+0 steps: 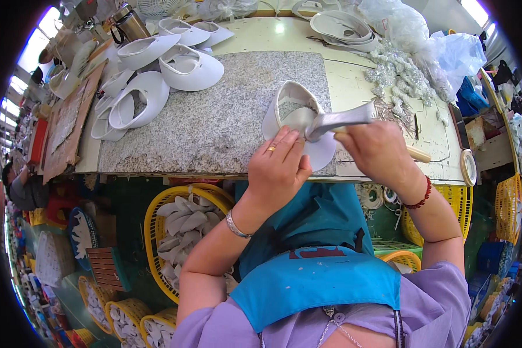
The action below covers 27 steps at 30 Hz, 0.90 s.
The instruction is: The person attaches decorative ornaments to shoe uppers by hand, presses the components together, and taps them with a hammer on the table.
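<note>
My left hand (279, 156), with a ring and a metal bracelet, holds a white shoe upper (292, 95) down on the speckled stone slab (214, 124) near the front edge. Its fingers lie together over the upper's opening, the thumb at its side. My right hand (377, 151) is closed round the handle of a hammer (339, 120); the pale handle end sticks out beyond the hand. The hammer's metal head is over the upper, just beyond my left fingertips. Whether the hammer touches the upper is hard to tell. More white uppers (192, 66) stand grouped at the left.
A metal flask (130, 23) stands at the far left. Clear plastic bags (455, 55) and glittery trimmings (397, 72) cover the right side. A tape roll (468, 167) lies at the right edge. Below the table, a yellow basket (152, 232) holds white pieces.
</note>
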### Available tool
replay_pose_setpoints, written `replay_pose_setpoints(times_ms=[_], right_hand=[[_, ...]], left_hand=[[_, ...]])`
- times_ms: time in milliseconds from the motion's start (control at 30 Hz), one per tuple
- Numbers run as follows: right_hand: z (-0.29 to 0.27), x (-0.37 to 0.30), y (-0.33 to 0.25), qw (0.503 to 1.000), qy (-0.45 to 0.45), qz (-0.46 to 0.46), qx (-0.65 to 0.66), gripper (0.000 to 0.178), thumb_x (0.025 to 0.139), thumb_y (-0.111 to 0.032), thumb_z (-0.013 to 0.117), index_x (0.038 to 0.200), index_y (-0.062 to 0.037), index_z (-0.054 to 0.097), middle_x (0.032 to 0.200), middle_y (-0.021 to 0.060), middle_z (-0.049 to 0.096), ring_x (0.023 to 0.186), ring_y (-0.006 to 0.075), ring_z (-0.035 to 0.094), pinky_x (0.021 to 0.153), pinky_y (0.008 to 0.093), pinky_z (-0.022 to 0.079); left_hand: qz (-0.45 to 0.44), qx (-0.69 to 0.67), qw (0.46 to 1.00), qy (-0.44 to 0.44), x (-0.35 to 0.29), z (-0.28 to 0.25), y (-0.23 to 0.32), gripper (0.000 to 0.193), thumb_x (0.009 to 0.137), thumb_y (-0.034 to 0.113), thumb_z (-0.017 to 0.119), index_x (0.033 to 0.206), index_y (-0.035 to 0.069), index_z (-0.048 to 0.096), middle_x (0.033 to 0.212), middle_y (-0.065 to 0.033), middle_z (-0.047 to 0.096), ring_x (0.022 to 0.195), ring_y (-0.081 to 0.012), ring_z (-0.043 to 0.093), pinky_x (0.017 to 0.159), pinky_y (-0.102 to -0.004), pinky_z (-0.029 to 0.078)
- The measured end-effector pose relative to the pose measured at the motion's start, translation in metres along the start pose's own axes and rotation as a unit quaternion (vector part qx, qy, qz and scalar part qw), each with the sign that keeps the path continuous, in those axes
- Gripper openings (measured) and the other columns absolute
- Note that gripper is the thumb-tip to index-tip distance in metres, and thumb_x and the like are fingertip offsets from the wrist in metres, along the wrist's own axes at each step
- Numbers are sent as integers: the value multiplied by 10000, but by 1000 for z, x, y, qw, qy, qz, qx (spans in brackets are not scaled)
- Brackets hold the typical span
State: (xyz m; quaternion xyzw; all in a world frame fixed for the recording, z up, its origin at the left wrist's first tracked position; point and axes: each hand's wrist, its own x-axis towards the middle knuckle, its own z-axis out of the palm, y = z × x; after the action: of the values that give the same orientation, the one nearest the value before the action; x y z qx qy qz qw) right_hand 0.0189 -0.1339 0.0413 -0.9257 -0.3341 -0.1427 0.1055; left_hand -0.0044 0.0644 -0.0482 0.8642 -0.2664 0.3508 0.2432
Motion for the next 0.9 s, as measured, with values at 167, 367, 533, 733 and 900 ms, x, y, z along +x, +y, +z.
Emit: replay_pose_setpoints(times_ms=[167, 367, 533, 733, 900], right_hand=[[-4, 4, 2, 999, -14, -12, -35, 233, 867, -292, 601, 858, -65, 551, 685, 96, 579, 558, 300, 588, 476, 408, 453], [15, -4, 2, 993, 98, -58, 8, 193, 855, -279, 619, 839, -87, 607, 713, 96, 594, 564, 273, 598, 481, 398, 467], [13, 5, 20, 997, -11, -18, -73, 204, 851, -260, 624, 925, -70, 612, 741, 102, 587, 584, 280, 594, 471, 388, 457], [21, -6, 16, 993, 90, -75, 32, 204, 810, -187, 659, 978, -83, 607, 789, 95, 608, 608, 281, 595, 503, 376, 461], [12, -2, 16, 995, 64, -70, -6, 209, 811, -202, 655, 980, -88, 607, 752, 98, 594, 591, 283, 595, 501, 380, 464]], left_hand=[[-45, -23, 998, 29, -3, 0, 3, 189, 672, 68, 686, 849, 26, 634, 1009, -105, 635, 929, -286, 644, 743, -357, 525], [-49, -35, 998, 35, -2, 1, 3, 179, 672, 76, 690, 837, 36, 636, 1002, -99, 639, 904, -275, 651, 732, -356, 528], [-52, -40, 997, 27, 2, 2, 0, 184, 665, 93, 704, 817, 32, 622, 989, -100, 642, 882, -273, 652, 705, -353, 525], [-86, -48, 995, 22, 3, -4, 1, 250, 672, 118, 709, 864, 41, 567, 1033, -114, 623, 867, -282, 635, 713, -360, 514], [-89, -52, 995, -10, 3, -1, 2, 417, 686, 136, 694, 1055, 29, 533, 1106, -128, 588, 1023, -299, 571, 837, -387, 469]])
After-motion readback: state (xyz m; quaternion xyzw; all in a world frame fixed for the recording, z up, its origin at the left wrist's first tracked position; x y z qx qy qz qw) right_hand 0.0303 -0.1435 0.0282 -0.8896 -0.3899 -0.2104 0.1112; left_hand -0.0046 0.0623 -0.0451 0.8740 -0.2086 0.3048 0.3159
